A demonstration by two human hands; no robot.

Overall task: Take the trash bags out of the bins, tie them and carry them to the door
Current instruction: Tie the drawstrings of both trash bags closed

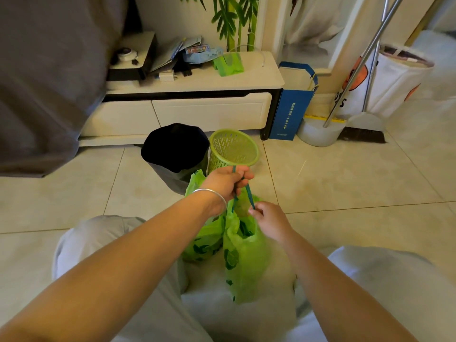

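Centre frame: left hand fisted on teal drawstring, right hand pinching it, likely cinching green bag beside emptied basket.

Soft, warm indoor light is filling the room evenly, leaving a faint sheen on the tiled floor and only weak shadows beneath the low cabinet. The wide-angle lens is bending straight lines toward the edges, and the grey cloth at upper left is looking stretched. Fine detail is smearing at the right border, while the middle is staying fairly sharp.
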